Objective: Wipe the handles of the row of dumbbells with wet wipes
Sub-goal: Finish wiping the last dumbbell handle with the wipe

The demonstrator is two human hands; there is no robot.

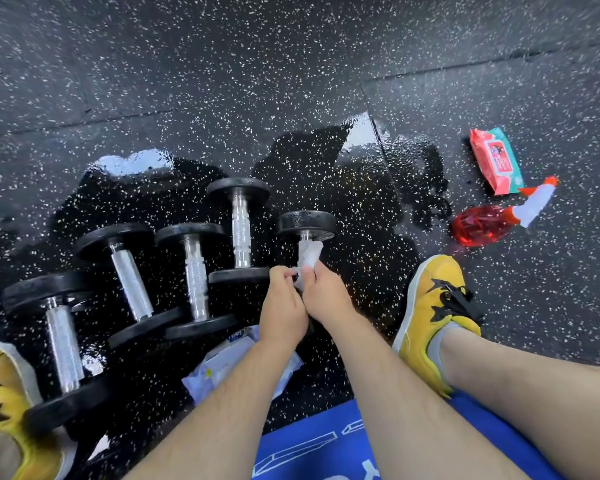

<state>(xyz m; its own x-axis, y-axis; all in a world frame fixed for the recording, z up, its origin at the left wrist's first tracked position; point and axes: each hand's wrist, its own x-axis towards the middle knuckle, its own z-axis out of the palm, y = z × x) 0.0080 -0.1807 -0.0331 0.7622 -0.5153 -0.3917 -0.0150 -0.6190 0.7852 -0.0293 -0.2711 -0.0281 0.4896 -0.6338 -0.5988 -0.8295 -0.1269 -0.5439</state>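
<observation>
At the far left we see a yellow shoe with black markings [0, 393], cut off by the frame edge, just beside the near plate of the first black-plated dumbbell with a knurled steel handle [61, 344]. Three more dumbbells of the same make [196, 278] lie next to it in a ragged row on the black speckled rubber floor [222, 64], which is wet and glossy under them. A white and blue soft pack [222, 362] lies near the third one, mostly hidden under the left forearm (we cannot read its print).

The left hand [281, 306] and right hand [326, 296] meet at the fifth dumbbell [307, 225], the rightmost. Their fingers [279, 273] are curled, pinching the near end of a crumpled white wet wipe [309, 256] that lies along its handle. The hands cover this dumbbell's near plate. Below them, a blue mat with white line print [309, 445] is cut off at the bottom edge.

Further right is the other yellow shoe [430, 306]. Beyond it a clear red spray bottle with a white head [482, 223] lies on its side, just beside a red and teal wipes packet [496, 161], both well apart from the dumbbells.
</observation>
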